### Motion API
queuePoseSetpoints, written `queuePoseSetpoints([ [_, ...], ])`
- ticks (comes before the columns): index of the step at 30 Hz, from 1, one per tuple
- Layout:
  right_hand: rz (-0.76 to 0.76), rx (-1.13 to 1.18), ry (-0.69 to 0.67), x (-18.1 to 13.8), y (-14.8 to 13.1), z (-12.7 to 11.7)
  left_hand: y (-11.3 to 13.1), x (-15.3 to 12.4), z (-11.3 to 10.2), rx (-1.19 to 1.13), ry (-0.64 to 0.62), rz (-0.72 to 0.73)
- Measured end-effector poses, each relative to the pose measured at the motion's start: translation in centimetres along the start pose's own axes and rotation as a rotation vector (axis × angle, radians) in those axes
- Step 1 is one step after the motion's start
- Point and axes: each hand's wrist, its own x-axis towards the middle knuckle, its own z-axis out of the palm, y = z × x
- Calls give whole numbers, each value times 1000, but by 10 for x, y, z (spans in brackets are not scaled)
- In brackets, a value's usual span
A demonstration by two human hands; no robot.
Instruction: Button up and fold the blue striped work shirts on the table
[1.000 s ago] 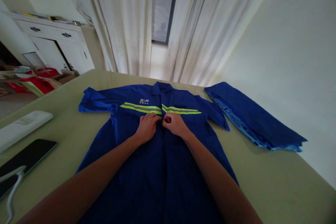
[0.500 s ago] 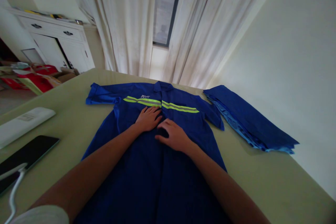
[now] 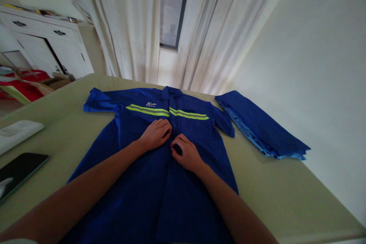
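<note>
A dark blue short-sleeved work shirt [image 3: 134, 183] lies front side up on the table, collar away from me. A yellow-green and grey reflective band crosses its chest, below a small white print on the left. My left hand [image 3: 156, 133] is at the front placket just under the band, fingers curled and pinched on the cloth edge. Close beside it, slightly nearer to me, my right hand [image 3: 187, 153] pinches the placket between thumb and fingers. Any button under the fingertips is too small to make out.
Folded blue garments [image 3: 263, 127] lie stacked at the right, near the wall. On the left are a black phone [image 3: 21, 171] with a white cable and a white device [image 3: 20, 133]. Beyond the pale table [image 3: 274, 194] stand curtains [image 3: 128, 19] and a white cabinet [image 3: 45, 42].
My left hand has gone from lying flat with spread fingers to pinching the placket. My right hand's fingers have closed onto the cloth. The view has shifted a little to the right.
</note>
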Motion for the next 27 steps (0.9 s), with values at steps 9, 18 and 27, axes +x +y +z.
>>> queuePoseSetpoints([
  [9, 245, -311, -74, 2, -28, 2, 13, -22, -3, -282, -183, -14],
  [18, 232, -527, -78, 4, -36, 8, 31, -19, -4, -225, -261, -82],
  [27, 261, -520, -43, 7, -27, 8, 32, -16, -12, -255, -289, -81],
])
